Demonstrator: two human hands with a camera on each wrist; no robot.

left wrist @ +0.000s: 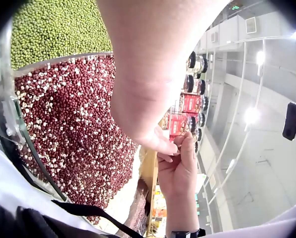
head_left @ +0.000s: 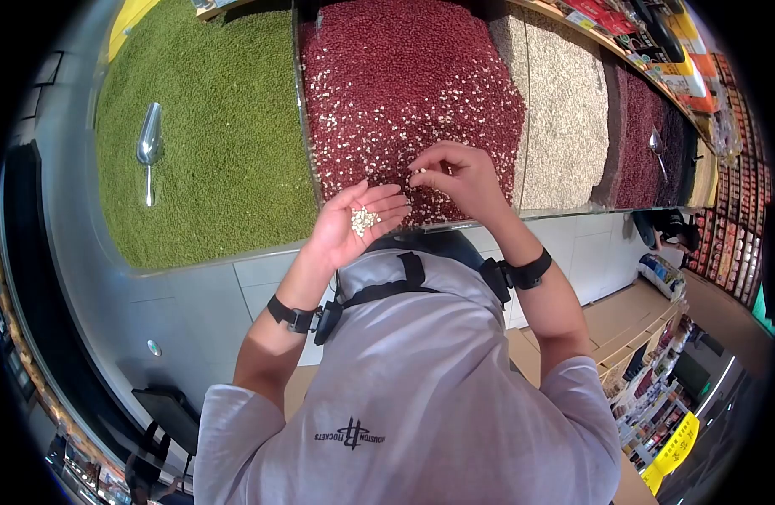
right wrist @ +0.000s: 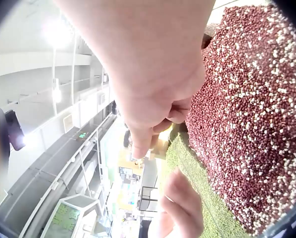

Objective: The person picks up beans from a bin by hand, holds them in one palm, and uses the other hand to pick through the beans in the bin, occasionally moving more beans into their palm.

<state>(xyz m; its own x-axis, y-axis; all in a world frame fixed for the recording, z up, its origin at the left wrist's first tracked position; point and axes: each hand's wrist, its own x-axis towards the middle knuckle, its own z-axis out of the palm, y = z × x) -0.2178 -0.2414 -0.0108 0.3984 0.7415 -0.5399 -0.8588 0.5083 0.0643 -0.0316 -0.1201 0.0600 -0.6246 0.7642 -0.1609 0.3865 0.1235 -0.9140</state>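
Note:
The left hand point(head_left: 349, 225) is held palm up over the front edge of the red bean bin, fingers extended, with a small pile of white beans point(head_left: 364, 220) on it. Just right of it, the right hand point(head_left: 461, 177) pinches a small white bean point(head_left: 422, 171) between thumb and fingers, above red beans point(head_left: 396, 50) dotted with white ones. In the left wrist view, the left hand point(left wrist: 145, 119) hides its own palm and meets the fingers of the right hand point(left wrist: 177, 173). The right wrist view has the right hand point(right wrist: 158, 109) above the left hand point(right wrist: 182, 206).
A bin of green beans point(head_left: 210, 126) with a metal scoop point(head_left: 150, 139) lies left of the red beans. To the right are a bin of pale beans point(head_left: 564, 109) and darker ones with another scoop point(head_left: 655, 141). Packaged goods point(head_left: 690, 76) stand on a shelf at upper right.

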